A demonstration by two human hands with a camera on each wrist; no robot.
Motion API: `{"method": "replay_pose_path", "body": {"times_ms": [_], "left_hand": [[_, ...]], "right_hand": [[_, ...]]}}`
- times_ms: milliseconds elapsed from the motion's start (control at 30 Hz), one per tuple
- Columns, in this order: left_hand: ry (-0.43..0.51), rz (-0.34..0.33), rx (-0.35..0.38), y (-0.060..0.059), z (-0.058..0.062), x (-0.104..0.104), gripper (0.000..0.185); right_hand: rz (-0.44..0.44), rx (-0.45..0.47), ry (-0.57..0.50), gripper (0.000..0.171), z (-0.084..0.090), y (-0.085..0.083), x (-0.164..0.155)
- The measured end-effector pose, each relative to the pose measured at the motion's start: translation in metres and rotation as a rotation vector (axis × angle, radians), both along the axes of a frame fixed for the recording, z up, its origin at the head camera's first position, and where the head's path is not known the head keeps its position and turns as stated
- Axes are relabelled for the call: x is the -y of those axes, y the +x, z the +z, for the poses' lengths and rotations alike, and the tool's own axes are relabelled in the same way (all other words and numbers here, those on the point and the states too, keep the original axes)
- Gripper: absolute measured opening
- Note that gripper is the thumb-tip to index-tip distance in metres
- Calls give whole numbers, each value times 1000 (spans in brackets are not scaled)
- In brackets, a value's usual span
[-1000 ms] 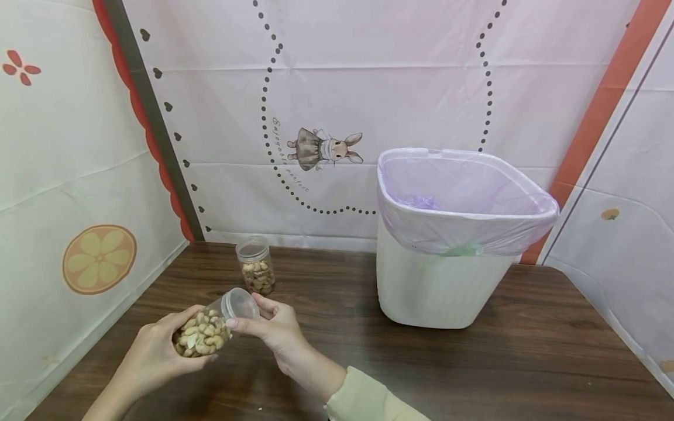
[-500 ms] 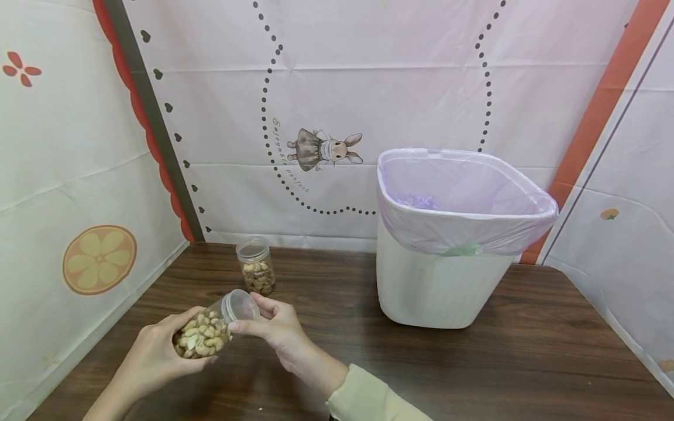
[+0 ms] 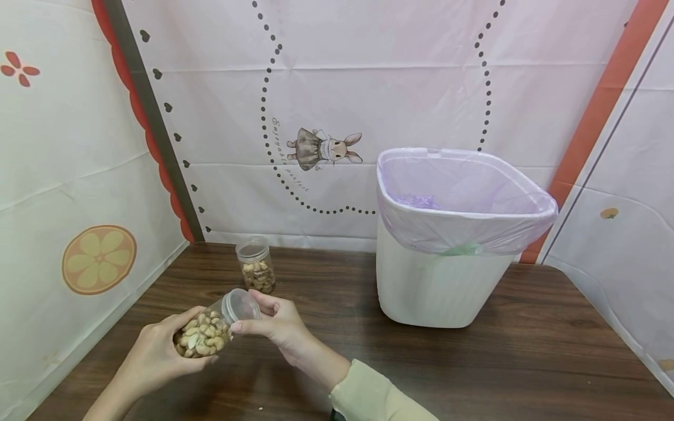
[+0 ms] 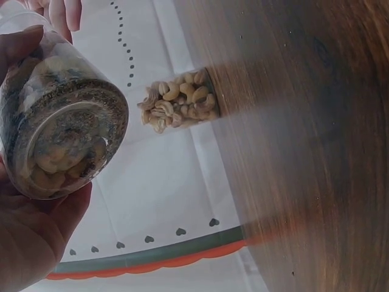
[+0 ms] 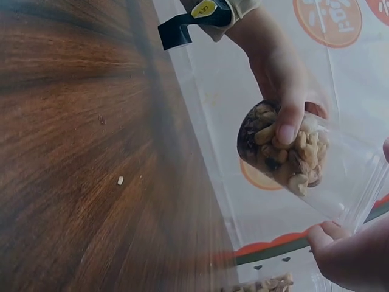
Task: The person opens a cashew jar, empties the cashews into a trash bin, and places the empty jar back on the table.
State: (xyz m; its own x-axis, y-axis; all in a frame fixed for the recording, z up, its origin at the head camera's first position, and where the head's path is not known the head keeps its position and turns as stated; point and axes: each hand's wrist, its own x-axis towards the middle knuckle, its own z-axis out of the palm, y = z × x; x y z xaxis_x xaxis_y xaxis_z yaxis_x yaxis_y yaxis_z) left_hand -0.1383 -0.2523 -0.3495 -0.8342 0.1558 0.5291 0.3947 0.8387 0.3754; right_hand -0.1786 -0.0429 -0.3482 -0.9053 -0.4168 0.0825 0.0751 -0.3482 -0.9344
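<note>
My left hand (image 3: 155, 354) grips a clear plastic jar (image 3: 202, 334) of cashews round its body, thumb and fingers on opposite sides. Above the table it tilts, with its top toward the upper right. At that end my right hand (image 3: 284, 327) pinches the clear lid (image 3: 243, 305) between thumb and fingers. Cashews (image 5: 292, 149) fill the lower part of the tilted jar, and dark crumbs (image 4: 91, 91) show around its base in the left wrist view. Behind it, a second clear jar (image 3: 255, 266) stands upright, partly filled with cashews.
A white bin (image 3: 437, 292) with a purple liner (image 3: 468, 231) folded over its rim stands at the right of the brown wooden table (image 3: 326, 292). Patterned cloth (image 3: 226, 117) hangs behind and at the sides. Small crumbs (image 5: 120, 180) lie on the tabletop.
My right thumb has shifted slightly at the lid's edge, and the right sleeve has moved a little to the right. The left hand and the tilted jar stay nearly in place.
</note>
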Motion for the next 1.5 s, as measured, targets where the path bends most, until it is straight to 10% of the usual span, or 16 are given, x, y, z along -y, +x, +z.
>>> {"method": "replay_pose_path", "body": {"times_ms": [833,1500], "left_hand": [[15,-16,17,-1,-2,1,74],[-13,13,-31,-3,-3,2,73]], "right_hand": [[167,-48,-56,73,-5,-8,-7],[-135,50,6,68,2,13,3]]}}
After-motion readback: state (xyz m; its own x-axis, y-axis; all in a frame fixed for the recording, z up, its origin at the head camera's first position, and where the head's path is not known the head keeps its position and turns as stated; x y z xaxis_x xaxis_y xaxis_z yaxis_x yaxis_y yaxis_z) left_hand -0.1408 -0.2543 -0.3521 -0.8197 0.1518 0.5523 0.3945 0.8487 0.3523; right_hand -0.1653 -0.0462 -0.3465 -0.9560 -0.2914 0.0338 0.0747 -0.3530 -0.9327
